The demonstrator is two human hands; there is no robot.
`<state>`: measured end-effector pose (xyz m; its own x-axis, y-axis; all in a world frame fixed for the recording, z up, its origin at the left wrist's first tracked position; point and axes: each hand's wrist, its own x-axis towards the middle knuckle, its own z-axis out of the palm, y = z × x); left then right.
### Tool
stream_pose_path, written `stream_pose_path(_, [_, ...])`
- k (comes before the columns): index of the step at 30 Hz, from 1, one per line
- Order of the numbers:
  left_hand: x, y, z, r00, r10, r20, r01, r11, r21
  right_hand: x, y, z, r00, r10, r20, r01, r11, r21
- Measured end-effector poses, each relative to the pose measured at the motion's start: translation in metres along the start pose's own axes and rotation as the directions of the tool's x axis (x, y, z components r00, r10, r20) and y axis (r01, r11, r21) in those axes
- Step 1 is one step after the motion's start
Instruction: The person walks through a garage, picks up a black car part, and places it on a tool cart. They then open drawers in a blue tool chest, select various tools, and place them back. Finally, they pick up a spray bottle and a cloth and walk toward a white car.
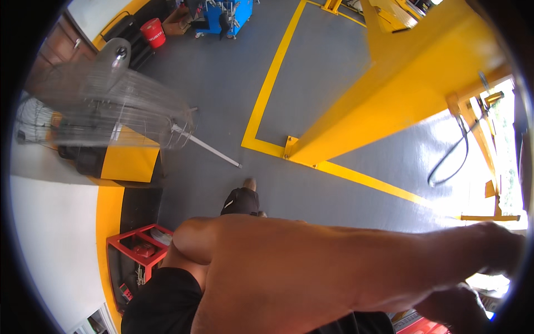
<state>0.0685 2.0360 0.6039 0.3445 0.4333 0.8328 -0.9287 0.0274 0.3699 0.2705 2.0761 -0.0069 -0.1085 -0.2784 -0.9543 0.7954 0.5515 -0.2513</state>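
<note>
My left arm reaches across the view to the right edge. My left hand [498, 247] is at its end, dark in shadow and cut by the rim. Just below it is a second hand shape, which looks like my right hand [453, 309], also in shadow. The fingers of both are too dark to make out, and I cannot tell whether anything is held. Below the hands, part of a red tool cabinet or tray [425, 325] shows at the lower edge. My foot [250, 183] stands on the floor beyond the arm.
A slanting yellow lift post [378, 94] rises at right, with a black hose [451, 172] hanging near it. At left are a blurred fan [105, 106] and a red metal stand [136, 245]. A red bucket [153, 33] and blue trolley [240, 19] are farther off.
</note>
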Motion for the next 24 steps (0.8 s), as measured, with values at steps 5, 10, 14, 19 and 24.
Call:
stream_pose_path(5, [0.021,0.077,-0.131,0.997,-0.033,-0.069,0.044,0.987,0.157,0.052,-0.023,-0.191,0.997,-0.076,-0.019,0.07,0.975,-0.212])
stream_pose_path(10, [0.078,0.209,-0.249,0.967,0.091,-0.238,0.015,0.912,0.409,-0.013,-0.02,-0.382,0.916,-0.181,-0.358,0.017,0.908,-0.418])
stream_pose_path(14, [0.084,0.301,-0.379,0.907,0.304,-0.29,0.03,0.641,0.767,-0.054,0.011,-0.512,0.718,-0.29,-0.633,-0.148,0.825,-0.545])
stream_pose_path(19, [-0.037,0.32,-0.54,0.485,0.666,-0.567,0.847,-0.198,0.493,-0.128,-0.082,-0.614,0.367,0.03,-0.93,0.096,0.993,0.07])
stream_pose_path(24, [-0.152,0.24,-0.664,0.235,0.201,-0.951,0.862,0.409,0.3,-0.089,-0.055,-0.728,0.649,0.027,-0.76,0.17,0.969,0.18])
